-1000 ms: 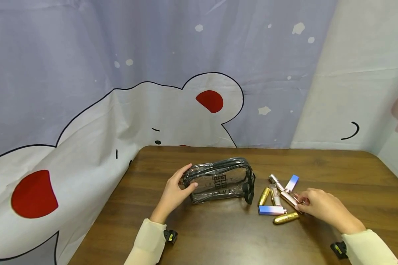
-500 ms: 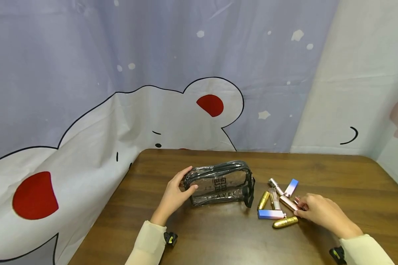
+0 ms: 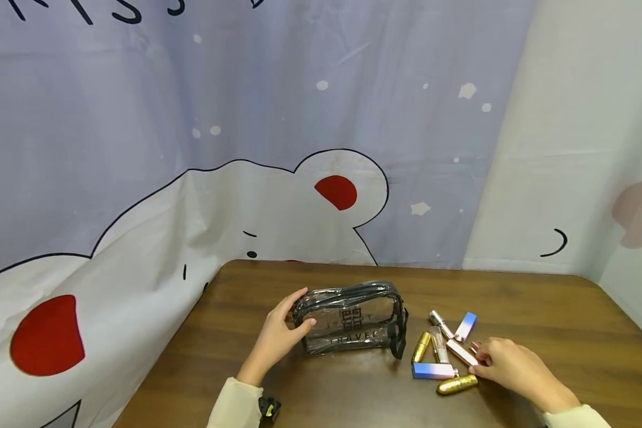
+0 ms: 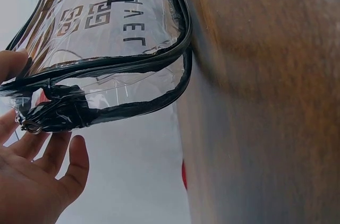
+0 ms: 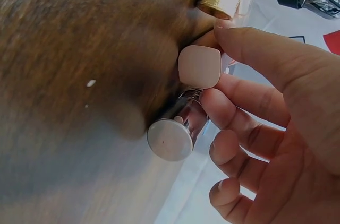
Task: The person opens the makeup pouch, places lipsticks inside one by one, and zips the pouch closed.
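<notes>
Both hands [image 3: 273, 337] [image 3: 515, 365], pouch [image 3: 353, 326], tubes [image 3: 432, 371] — lower in view

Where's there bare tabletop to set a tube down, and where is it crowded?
Bare brown wooden table shows in front of and behind the clear, black-trimmed plastic pouch held by the left hand, and right of the right hand. Crowded: right of the pouch, where metallic gold tubes, blue-white rectangular tubes and a square-ended pink tube lie close together.

Clear pouch [image 3: 326, 330] with dark trim, TRAVEL printed on it, sitting upright on the counter [image 3: 353, 395]; squarish pink tube [image 3: 462, 352] lying slanted nearby.
</notes>
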Action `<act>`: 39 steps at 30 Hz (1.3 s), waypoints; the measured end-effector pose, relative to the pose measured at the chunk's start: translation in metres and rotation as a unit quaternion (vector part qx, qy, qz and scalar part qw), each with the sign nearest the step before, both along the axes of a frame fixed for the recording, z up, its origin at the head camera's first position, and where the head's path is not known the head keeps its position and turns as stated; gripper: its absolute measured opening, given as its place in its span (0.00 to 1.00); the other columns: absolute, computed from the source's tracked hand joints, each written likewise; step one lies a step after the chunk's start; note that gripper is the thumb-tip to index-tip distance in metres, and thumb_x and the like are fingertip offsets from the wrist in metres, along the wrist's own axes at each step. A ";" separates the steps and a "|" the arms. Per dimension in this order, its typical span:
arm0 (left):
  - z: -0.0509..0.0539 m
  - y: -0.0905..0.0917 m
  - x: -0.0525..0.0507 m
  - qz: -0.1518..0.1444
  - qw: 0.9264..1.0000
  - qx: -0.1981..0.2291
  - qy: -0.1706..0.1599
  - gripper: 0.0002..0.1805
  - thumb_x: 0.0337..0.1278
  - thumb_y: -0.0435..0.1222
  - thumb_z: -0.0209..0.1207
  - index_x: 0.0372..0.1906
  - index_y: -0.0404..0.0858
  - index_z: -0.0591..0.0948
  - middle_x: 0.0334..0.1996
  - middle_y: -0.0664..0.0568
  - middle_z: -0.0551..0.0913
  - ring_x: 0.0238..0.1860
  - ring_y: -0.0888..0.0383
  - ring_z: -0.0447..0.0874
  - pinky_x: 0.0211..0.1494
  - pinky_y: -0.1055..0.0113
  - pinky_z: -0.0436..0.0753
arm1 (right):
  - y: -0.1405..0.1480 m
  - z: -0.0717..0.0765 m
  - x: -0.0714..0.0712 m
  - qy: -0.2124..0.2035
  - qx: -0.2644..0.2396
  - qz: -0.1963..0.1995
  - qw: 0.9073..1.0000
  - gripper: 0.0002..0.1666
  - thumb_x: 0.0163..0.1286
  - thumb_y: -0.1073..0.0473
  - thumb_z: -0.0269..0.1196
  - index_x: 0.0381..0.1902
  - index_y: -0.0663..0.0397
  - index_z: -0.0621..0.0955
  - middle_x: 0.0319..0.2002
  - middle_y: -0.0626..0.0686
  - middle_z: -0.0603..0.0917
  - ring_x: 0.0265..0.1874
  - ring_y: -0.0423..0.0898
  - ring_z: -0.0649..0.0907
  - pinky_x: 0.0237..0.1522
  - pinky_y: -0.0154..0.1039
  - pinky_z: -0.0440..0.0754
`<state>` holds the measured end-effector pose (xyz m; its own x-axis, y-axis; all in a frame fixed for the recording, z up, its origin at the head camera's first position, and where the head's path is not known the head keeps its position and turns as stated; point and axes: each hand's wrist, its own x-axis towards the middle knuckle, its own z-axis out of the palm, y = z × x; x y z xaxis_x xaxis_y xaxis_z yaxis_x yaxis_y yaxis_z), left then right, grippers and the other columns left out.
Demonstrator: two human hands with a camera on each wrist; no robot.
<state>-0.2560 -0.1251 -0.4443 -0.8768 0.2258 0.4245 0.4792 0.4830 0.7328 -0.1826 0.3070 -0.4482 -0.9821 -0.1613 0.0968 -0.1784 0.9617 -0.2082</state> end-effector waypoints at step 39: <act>0.000 -0.001 0.001 -0.002 1.000 -0.004 -0.007 0.35 0.55 0.43 0.67 0.68 0.54 0.69 0.62 0.53 0.75 0.38 0.61 0.72 0.39 0.70 0.74 | -0.001 0.055 -0.001 0.077 -0.013 0.066 0.995 0.05 0.56 0.54 0.68 0.30 0.36 0.82 0.25 0.32 0.72 0.23 0.26 0.68 0.22 0.31 0.66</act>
<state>-0.2548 -0.1265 -0.4440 -0.8815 0.2331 0.4106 0.4713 0.4868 0.7355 -0.1833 0.3058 -0.3933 -0.9257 -0.2832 0.2508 -0.3344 0.9226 -0.1925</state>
